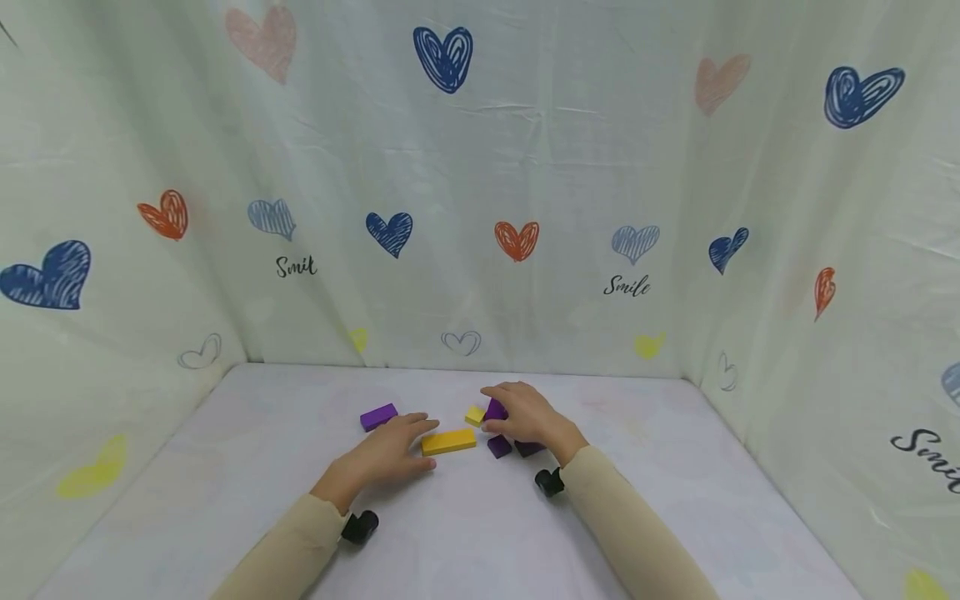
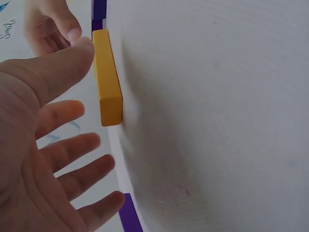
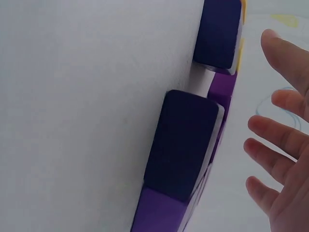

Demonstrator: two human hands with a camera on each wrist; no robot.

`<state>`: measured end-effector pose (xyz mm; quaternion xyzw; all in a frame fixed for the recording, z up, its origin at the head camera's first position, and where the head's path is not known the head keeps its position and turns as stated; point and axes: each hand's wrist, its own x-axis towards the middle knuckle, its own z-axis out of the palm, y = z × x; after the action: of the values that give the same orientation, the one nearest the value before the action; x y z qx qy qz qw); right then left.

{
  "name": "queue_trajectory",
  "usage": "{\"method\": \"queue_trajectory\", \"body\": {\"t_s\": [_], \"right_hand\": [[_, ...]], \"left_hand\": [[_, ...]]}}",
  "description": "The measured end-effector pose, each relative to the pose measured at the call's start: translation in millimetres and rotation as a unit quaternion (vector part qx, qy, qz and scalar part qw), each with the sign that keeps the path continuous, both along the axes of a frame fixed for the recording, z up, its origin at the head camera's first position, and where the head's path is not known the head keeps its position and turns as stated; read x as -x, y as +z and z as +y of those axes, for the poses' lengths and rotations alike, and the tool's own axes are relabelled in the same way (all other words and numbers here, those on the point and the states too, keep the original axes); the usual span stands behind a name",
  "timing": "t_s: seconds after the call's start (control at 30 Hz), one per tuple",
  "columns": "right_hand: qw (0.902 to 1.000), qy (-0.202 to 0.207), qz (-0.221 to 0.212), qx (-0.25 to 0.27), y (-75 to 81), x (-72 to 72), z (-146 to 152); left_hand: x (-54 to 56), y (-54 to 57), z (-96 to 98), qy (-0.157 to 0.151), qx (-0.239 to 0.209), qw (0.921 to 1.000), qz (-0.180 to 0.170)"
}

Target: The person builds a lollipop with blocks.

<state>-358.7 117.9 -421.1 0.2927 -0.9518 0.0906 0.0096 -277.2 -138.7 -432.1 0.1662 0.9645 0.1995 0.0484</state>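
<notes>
Long yellow block [image 1: 448,442] lay on the surface [image 1: 465,533], just beside the left hand [image 1: 392,450], fingers spread, empty. Right hand [image 1: 525,413], fingers also apart, hovered by purple blocks [image 1: 498,447]; a low sweep there could probably scatter that tight cluster.

The worktop [image 1: 675,442] is surfaced in white and is enclosed by pale cloth [image 1: 570,183] beyond its far edge and along its left and right edges. The cloth is hung in loose folds and is printed with hearts [image 1: 390,234] in blue, red, pink and yellow. Black lettering [image 1: 627,286], "Smile", is set above the far right corner. Everything is softly lit.
</notes>
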Motion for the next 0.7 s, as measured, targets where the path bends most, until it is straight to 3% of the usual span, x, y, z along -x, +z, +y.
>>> {"method": "queue_trajectory", "body": {"t_s": [0.2,0.43,0.7], "right_hand": [[0.9996,0.006,-0.027,0.002,-5.5,8.9,-7.0],[0.9989,0.014,-0.044,0.001,-9.8,15.1,-15.6],[0.9988,0.040,-0.027,0.000,-12.0,17.6,-20.8]], "left_hand": [[3.0,-2.0,2.5,-0.003,-0.025,0.9992,-0.032],[7.0,-1.1,6.5,-0.020,-0.001,0.9998,0.008],[7.9,-0.8,10.0,-0.006,0.002,0.9996,0.026]]}}
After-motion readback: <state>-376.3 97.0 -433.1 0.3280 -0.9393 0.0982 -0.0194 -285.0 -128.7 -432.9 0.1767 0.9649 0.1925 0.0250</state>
